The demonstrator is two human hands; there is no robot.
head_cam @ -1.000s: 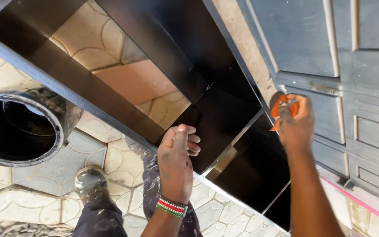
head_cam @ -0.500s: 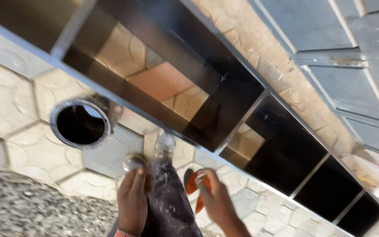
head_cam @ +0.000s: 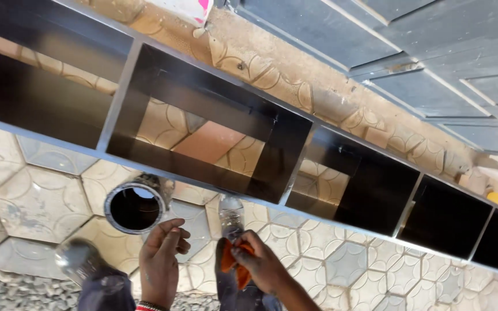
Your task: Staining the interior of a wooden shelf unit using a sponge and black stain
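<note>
Fingers first: my right hand (head_cam: pixel 260 262) is closed around an orange rag (head_cam: pixel 229 262), bunched up in the grip so only bits of cloth poke out at about 9 o'clock of the fist. My left hand (head_cam: pixel 161 262) holds nothing, fingers (head_cam: pixel 174 233) loosely curled and half open, hovering near the two knees of my dark trousers (head_cam: pixel 105 291).

Straight up at 12 o'clock from both hands runs the long black shelf frame (head_cam: pixel 203 167), a row of open box compartments with a shiny front edge. Neither hand touches it. A round black pipe opening (head_cam: pixel 134 208) sits at roughly 11 o'clock from my left hand, just under the frame's edge. My shoe (head_cam: pixel 230 213) points up at 12 o'clock between the hands. Patterned paving tiles (head_cam: pixel 24 201) cover the ground, and a grey panelled door (head_cam: pixel 404 52) sits way up at 1 o'clock.
</note>
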